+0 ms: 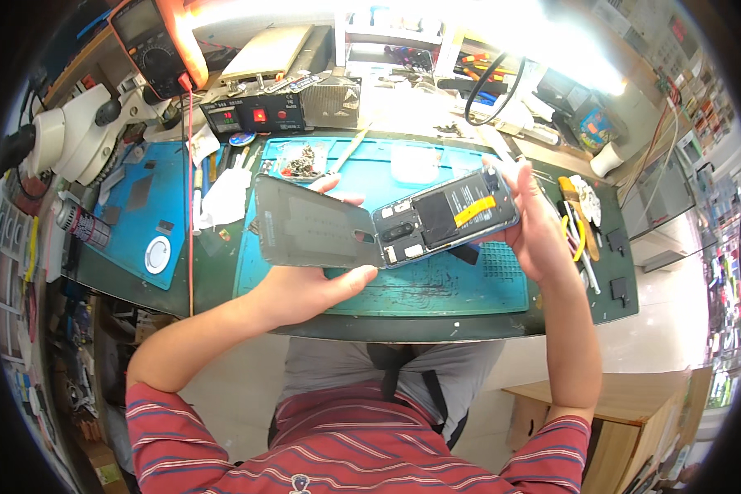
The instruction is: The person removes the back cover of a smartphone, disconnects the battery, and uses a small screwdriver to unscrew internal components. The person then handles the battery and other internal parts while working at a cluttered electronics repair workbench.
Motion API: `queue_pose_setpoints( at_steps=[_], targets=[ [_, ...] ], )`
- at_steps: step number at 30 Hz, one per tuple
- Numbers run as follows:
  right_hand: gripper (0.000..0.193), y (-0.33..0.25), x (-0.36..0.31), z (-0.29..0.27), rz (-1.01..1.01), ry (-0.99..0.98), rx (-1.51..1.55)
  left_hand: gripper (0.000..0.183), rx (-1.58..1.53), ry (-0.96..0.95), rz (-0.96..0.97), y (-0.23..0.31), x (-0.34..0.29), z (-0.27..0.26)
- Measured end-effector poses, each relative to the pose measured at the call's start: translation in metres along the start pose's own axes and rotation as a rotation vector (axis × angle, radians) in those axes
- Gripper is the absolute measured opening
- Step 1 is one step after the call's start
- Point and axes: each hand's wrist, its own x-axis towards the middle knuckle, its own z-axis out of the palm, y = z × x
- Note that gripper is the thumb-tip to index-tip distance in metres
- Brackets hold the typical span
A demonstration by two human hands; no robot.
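My left hand [311,291] is closed round a dark grey phone back cover [309,221], thumb at its lower edge and fingers showing behind its top. Gripped at its far end by my right hand [538,229] is the opened phone [407,233], its inside facing up. A black battery with a yellow strip [475,212] and a dark camera module show in the phone. The cover's right edge meets the phone's left end; whether they are joined I cannot tell. Both are held above a blue repair mat [379,298].
On the mat's far side stand a tray of small parts [300,160] and a clear box [414,165]. A power supply [255,114], an orange multimeter [158,49] and a microscope [70,144] stand at the back left. Pliers [580,226] and other tools lie at the right.
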Motion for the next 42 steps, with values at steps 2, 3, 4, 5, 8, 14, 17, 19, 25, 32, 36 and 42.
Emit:
queue_pose_setpoints(
  at_steps=[2, 3, 4, 5, 8, 14, 17, 19, 25, 32, 36, 42],
  targets=[
    [0.050, 0.002, -0.009, -0.006, 0.006, 0.108, -0.153, 0.080, -0.004, 0.033, 0.050, -0.002, 0.002, 0.001],
    [0.045, 0.005, -0.012, -0.005, 0.037, 0.158, -0.163, 0.079, 0.104, 0.030, 0.111, -0.003, 0.002, -0.003],
    [0.043, 0.008, -0.015, -0.004, 0.048, 0.160, -0.105, 0.078, 0.212, 0.029, 0.171, -0.003, 0.003, -0.008],
    [0.042, 0.010, -0.016, -0.004, 0.059, 0.161, -0.047, 0.077, 0.321, 0.029, 0.230, -0.004, 0.004, -0.010],
    [0.043, 0.016, -0.024, 0.001, 0.115, 0.083, 0.079, 0.078, -0.012, 0.117, 0.129, -0.008, 0.000, -0.016],
    [0.044, 0.031, -0.037, 0.024, 0.160, 0.035, 0.285, 0.079, -0.147, 0.218, 0.105, -0.004, -0.024, -0.050],
    [0.044, 0.031, -0.036, 0.038, 0.199, 0.025, 0.286, 0.082, -0.328, 0.372, 0.130, -0.006, -0.037, -0.069],
    [0.045, 0.028, -0.037, 0.047, 0.241, -0.004, 0.297, 0.095, -0.138, 0.341, 0.120, -0.012, -0.050, -0.087],
    [0.049, 0.015, -0.023, 0.055, 0.302, -0.060, -0.277, 0.105, -0.217, 0.149, -0.016, 0.004, -0.064, -0.092],
    [0.044, 0.002, -0.028, 0.035, 0.189, -0.102, -0.531, 0.072, -0.505, -0.267, -0.308, 0.047, -0.042, -0.084],
    [0.049, -0.017, -0.042, 0.043, -0.068, -0.238, -0.371, 0.088, -0.702, -0.807, -0.673, 0.055, -0.029, -0.062],
    [0.029, -0.018, -0.064, 0.025, -0.004, -0.401, -0.522, 0.107, -0.982, -1.028, -0.728, 0.047, -0.010, -0.011]
  ],
)
